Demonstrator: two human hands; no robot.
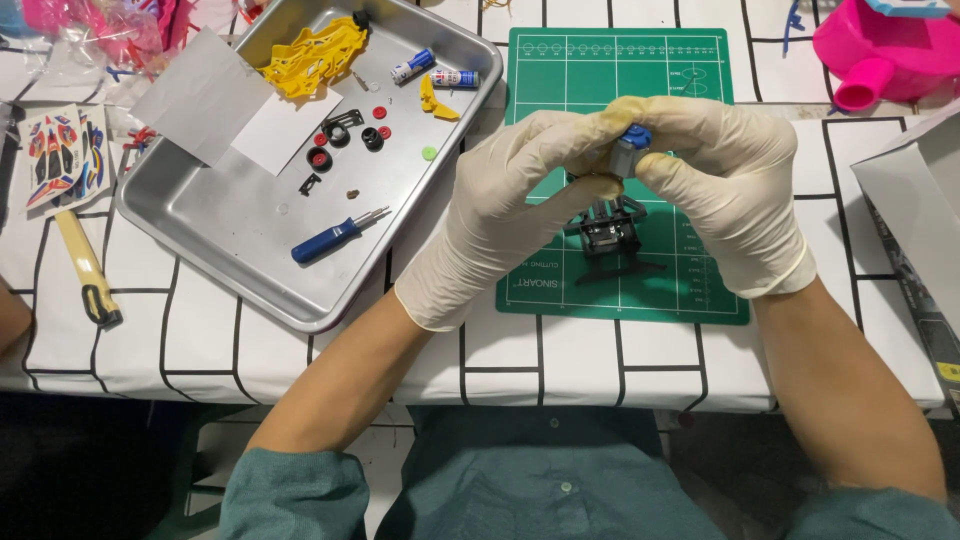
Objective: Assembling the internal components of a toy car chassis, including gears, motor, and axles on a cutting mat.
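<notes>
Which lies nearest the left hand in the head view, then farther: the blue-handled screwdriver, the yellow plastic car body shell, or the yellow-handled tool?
1. Blue-handled screwdriver, in the metal tray, just left of the left hand.
2. Yellow plastic car body shell, at the tray's far end.
3. Yellow-handled tool, on the tablecloth beyond the tray's left edge.

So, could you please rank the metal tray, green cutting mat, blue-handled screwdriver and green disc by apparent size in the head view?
1. metal tray
2. green cutting mat, partly hidden by the hands
3. blue-handled screwdriver
4. green disc
</notes>
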